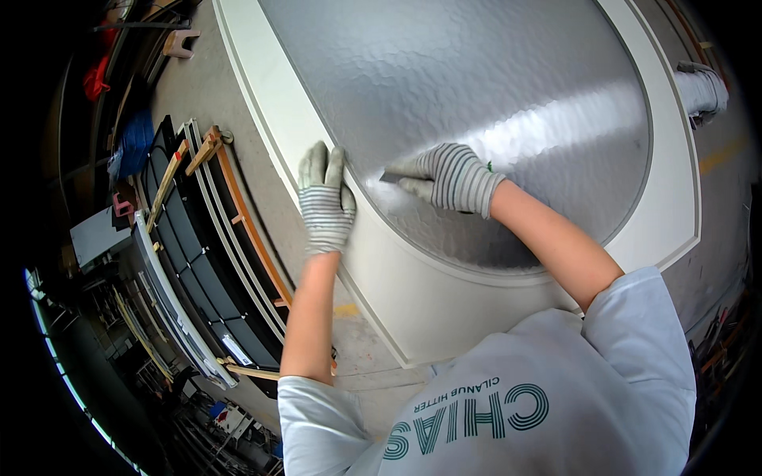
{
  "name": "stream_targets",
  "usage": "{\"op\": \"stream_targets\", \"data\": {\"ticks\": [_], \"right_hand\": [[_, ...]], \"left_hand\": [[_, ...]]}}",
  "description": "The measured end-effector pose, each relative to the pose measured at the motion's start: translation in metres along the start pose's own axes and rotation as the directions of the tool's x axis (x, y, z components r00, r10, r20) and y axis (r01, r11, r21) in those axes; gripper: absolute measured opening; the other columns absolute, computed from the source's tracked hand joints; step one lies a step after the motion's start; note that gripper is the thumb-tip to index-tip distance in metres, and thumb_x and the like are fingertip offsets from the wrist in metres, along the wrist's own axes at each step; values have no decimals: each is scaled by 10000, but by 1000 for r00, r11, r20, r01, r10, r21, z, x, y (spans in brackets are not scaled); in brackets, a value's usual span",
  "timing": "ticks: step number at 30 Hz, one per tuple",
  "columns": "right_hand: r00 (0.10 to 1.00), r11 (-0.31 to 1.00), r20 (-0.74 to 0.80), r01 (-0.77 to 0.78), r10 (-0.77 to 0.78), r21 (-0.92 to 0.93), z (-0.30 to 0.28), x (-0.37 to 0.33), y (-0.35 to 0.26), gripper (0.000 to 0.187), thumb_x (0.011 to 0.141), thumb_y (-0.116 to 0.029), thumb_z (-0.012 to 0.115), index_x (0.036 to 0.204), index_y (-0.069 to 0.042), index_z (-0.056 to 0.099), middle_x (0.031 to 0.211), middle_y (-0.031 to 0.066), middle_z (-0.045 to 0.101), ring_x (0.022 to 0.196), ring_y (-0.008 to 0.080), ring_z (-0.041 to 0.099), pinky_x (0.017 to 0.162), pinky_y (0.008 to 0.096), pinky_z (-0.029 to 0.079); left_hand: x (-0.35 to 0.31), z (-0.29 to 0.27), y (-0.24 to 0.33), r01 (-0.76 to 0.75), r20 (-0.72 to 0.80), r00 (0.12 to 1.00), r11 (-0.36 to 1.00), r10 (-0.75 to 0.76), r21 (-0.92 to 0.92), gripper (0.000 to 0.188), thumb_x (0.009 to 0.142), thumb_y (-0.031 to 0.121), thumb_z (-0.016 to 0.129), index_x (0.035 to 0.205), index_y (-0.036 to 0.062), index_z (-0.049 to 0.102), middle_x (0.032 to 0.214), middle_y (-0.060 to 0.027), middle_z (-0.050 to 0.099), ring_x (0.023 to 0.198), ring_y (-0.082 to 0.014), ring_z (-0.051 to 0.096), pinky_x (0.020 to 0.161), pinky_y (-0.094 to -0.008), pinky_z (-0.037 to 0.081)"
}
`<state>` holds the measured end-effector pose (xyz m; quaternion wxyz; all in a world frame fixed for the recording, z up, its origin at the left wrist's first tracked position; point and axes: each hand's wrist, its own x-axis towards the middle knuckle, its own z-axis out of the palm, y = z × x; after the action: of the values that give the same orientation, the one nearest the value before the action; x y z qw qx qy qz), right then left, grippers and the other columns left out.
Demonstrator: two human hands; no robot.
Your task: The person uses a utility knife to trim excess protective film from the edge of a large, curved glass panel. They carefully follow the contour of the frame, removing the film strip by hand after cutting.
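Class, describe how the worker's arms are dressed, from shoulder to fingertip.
Both the left glove and right glove are pale knit with dark stripes, their fingers plainer greyish. A small green bit shows at the right cuff. The forearms are bare; the short sleeves are pale grey-white.

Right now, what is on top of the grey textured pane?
The gloved right hand, holding a small flat tool, is over the grey pane. The surface beneath hand and forearm is hidden.
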<state>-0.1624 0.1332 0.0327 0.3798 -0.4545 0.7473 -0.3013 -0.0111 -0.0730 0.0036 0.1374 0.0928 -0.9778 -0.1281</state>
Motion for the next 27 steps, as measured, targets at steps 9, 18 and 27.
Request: {"op": "stream_targets", "data": {"ticks": [9, 18, 27], "right_hand": [[988, 945, -136, -29, 77, 325, -13, -14, 19, 383, 928, -252, 631, 1276, -93, 622, 1178, 118, 685, 1096, 195, 657, 969, 290, 497], [998, 967, -55, -31, 18, -252, -19, 31, -5, 380, 943, -378, 530, 1249, -179, 633, 945, 90, 712, 856, 284, 684, 750, 392, 551], [994, 920, 19, 107, -108, -377, 0, 62, -12, 350, 934, -342, 510, 1247, -236, 627, 950, 74, 703, 866, 281, 681, 745, 431, 554]], "left_hand": [[53, -30, 8, -352, 382, 872, 934, 307, 53, 236, 611, 12, 658, 838, 75, 672, 986, -109, 661, 1080, -314, 583, 1125, -467, 362], [-48, -35, 75, 341, 223, 940, 710, -257, -616, 308, 843, 192, 591, 1097, 22, 628, 1146, -192, 614, 1152, -394, 536, 1107, -472, 334], [-82, 2, 69, 87, 58, 995, 993, -83, -82, 589, 830, 178, 522, 1390, 9, 447, 1433, -329, 377, 1321, -498, 372, 1130, -584, 242]]}}
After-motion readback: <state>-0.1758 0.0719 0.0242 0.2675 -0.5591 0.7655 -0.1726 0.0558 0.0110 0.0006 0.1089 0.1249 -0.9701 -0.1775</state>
